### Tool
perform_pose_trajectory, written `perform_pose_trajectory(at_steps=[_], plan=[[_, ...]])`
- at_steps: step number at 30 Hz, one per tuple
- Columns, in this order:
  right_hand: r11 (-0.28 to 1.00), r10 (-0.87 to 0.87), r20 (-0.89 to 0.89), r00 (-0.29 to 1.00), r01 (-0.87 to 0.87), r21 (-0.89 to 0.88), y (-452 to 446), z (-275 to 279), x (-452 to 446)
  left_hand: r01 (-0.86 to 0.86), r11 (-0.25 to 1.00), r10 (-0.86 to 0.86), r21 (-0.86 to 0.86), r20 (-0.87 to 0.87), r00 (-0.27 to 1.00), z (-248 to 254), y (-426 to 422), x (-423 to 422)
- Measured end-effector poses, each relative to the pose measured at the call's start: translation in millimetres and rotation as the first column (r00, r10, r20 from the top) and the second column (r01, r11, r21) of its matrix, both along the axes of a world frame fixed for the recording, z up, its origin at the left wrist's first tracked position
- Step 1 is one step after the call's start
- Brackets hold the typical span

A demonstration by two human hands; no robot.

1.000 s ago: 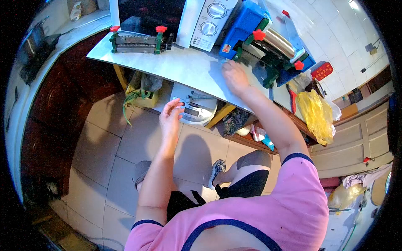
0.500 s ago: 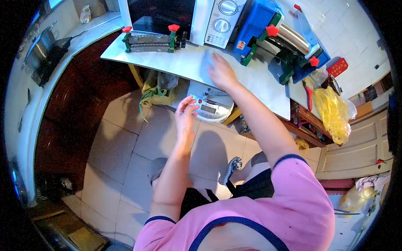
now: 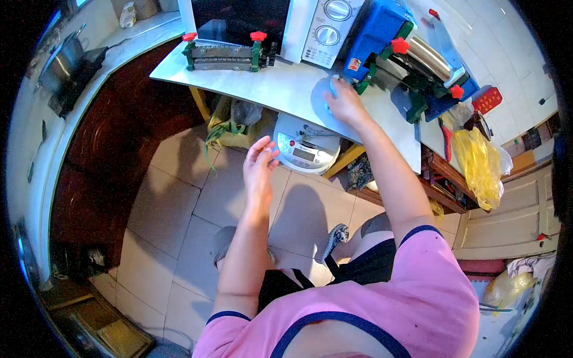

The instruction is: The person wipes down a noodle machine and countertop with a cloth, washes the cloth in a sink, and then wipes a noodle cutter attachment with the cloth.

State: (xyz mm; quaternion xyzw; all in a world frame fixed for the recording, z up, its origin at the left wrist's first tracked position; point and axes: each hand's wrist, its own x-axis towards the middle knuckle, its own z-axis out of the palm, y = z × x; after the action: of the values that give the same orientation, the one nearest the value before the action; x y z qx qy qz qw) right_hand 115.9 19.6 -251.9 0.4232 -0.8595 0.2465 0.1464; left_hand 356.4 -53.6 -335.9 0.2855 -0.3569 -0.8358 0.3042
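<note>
My right hand (image 3: 346, 104) presses on the white tabletop (image 3: 286, 83) in front of the microwave, fingers closed over a light blue cloth (image 3: 330, 95). Most of the cloth is hidden under the hand. Just beyond it stands the blue machine (image 3: 371, 39) with a metal roller and red knobs. My left hand (image 3: 259, 167) hangs in the air before the table's front edge, fingers loosely curled and apart, holding nothing. Closest to it is the white rice cooker (image 3: 307, 152) on the shelf below.
A microwave (image 3: 327, 36) stands at the back of the table. Left of it sits a small roller unit (image 3: 224, 58) with red knobs. Yellow plastic bags (image 3: 474, 164) lie on the right side. A metal pot (image 3: 62, 56) is on the left counter.
My right hand has slid right along the tabletop with the cloth, closer to the blue machine. My left hand stays raised, slightly lower. The view has shifted a little.
</note>
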Motion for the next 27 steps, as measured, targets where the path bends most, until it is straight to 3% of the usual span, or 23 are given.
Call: perform_pose_trajectory(at_steps=[1, 2, 6, 8, 12, 14, 16, 18, 19, 21, 25, 26, 27], plan=[[0.962, -0.071, 0.068, 0.995, 0.05, 0.269, -4.1, 1.3, -4.0, 0.006, 1.0, -0.006, -0.001, 0.018, 1.0, -0.4, -0.5, -0.2], [0.935, -0.059, 0.149, 0.987, 0.002, 0.356, -12.0, 4.9, -10.0, -0.003, 1.0, 0.003, 0.004, 0.011, 1.0, 0.1, -0.4, -1.3], [0.9, -0.02, 0.085, 0.996, -0.019, 0.435, -51.8, -0.2, -27.9, 0.037, 0.999, -0.036, 0.009, -0.052, 0.998, 0.1, 3.7, -2.0], [0.862, -0.055, 0.175, 0.983, -0.042, 0.506, -67.9, 6.2, -29.9, 0.04, 0.999, -0.041, -0.013, -0.069, 0.997, -0.5, 3.0, -1.8], [0.875, -0.066, 0.15, 0.987, -0.014, 0.484, -67.1, 5.0, -23.2, 0.042, 0.998, -0.04, 0.036, -0.054, 0.998, -1.7, 4.9, -1.8], [0.914, 0.234, 0.153, 0.96, -0.27, 0.304, -63.4, -2.2, -19.3, 0.04, 0.999, -0.038, 0.033, -0.069, 0.997, -1.1, 1.2, -3.6], [0.906, 0.377, 0.28, 0.883, -0.414, 0.084, -71.0, -5.2, 7.1, 0.059, 0.997, -0.054, 0.048, -0.091, 0.994, -1.3, 3.9, -2.4], [0.768, 0.627, 0.342, 0.7, -0.63, -0.116, -72.6, -7.5, 43.0, 0.047, 0.997, -0.043, 0.057, -0.072, 0.996, 0.4, 4.8, 1.3], [0.697, 0.697, 0.361, 0.62, -0.704, -0.137, -70.5, -3.6, 62.7, 0.034, 0.997, -0.03, 0.068, -0.063, 0.998, 3.2, 2.9, -0.3], [0.687, 0.72, 0.356, 0.596, -0.684, -0.246, -52.2, 10.8, 99.8, 0.025, 0.994, -0.016, 0.111, -0.078, 0.997, 1.7, 1.1, 1.3], [0.89, 0.419, 0.466, 0.78, -0.25, -0.382, -1.3, 27.7, 61.6, -0.041, 0.963, 0.072, 0.267, -0.111, 0.991, 1.4, -7.1, 9.6], [0.949, 0.262, 0.251, 0.932, -0.203, -0.24, 8.2, 19.4, 27.6, -0.052, 0.962, 0.083, 0.269, -0.105, 0.991, 0.4, -8.6, 11.2], [0.987, 0.113, -0.009, 0.994, -0.114, -0.117, 9.1, 7.6, 3.2, -0.073, 0.958, 0.11, 0.278, -0.118, 0.987, 0.2, -11.5, 11.2]])
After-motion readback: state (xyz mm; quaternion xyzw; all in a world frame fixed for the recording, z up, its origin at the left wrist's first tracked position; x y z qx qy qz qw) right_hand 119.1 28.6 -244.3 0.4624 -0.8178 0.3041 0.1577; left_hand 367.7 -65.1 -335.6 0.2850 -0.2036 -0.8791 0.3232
